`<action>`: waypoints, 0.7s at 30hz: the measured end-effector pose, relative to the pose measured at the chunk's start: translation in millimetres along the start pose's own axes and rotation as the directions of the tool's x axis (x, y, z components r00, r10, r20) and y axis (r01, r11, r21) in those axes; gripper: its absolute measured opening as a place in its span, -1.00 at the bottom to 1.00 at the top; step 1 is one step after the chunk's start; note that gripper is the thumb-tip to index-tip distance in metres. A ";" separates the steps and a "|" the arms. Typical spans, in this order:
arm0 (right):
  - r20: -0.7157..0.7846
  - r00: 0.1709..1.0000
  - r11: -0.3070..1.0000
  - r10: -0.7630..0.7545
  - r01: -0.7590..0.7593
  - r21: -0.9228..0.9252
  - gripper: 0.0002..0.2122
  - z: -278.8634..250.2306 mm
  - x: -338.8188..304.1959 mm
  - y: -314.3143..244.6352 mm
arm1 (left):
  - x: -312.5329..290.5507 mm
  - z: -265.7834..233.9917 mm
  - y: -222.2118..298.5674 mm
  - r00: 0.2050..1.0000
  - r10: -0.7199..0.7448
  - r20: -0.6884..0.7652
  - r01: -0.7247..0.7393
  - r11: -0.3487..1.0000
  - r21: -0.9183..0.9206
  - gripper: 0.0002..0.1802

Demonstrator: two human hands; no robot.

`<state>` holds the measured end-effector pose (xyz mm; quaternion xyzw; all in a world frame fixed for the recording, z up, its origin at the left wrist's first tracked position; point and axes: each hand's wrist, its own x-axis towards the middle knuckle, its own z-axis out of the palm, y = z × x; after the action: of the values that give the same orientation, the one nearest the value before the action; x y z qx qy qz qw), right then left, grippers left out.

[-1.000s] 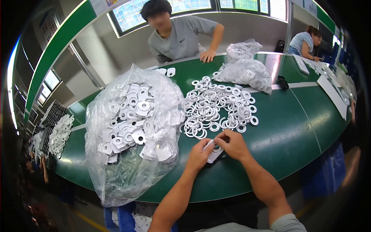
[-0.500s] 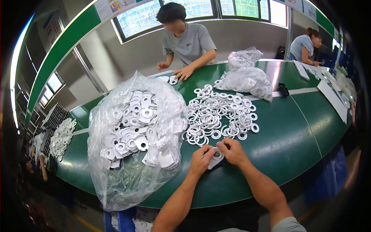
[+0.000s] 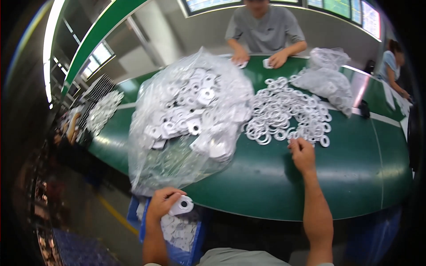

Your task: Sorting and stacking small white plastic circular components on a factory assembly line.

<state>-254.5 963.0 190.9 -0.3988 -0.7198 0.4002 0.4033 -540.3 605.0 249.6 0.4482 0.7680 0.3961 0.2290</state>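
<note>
My left hand (image 3: 163, 203) grips a flat white plastic plate with a round hole (image 3: 183, 205) by its edge, low over a blue bin (image 3: 198, 237) of similar white parts. My right hand (image 3: 303, 154) is at the near edge of a heap of white rings (image 3: 284, 106). Its thumb and fingers are pinched together on a white ring at the fingertips, partly hidden. Left of the heap lies a large clear plastic bag (image 3: 148, 115), spread open around many white plates (image 3: 195, 113).
On the green table (image 3: 266, 186), another clear bag of rings (image 3: 326, 82) stands at the far right, near a small black object (image 3: 364, 108). A co-worker (image 3: 268, 33) across the table handles white plates. More white parts (image 3: 104, 111) lie at the far left.
My hands have moved apart from the plate they both held. The left carried it down left over the bin; the right reached to the ring heap. The view has shifted.
</note>
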 end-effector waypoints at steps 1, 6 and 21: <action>0.032 0.999 1.000 0.001 -0.001 0.019 -0.69 2.9 1.4 1.3 | -8.7 -17.1 -7.2 0.998 0.057 -0.033 -0.051 0.984 0.169 -0.82; 0.007 1.000 0.996 0.009 -0.010 0.087 -0.68 7.6 3.4 10.5 | 14.2 -55.6 -0.1 0.937 -0.003 -0.350 0.051 0.991 0.127 -0.86; -0.356 0.934 0.990 0.006 -0.054 -0.127 -0.69 -39.8 17.8 0.6 | 253.9 -3.0 -11.6 0.978 0.209 0.005 -0.107 0.479 0.871 -0.43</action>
<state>-224.9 989.4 209.1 -0.5018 -0.6545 0.2781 0.4924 -673.6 821.4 242.7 0.5503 0.8285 -0.0016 -0.1038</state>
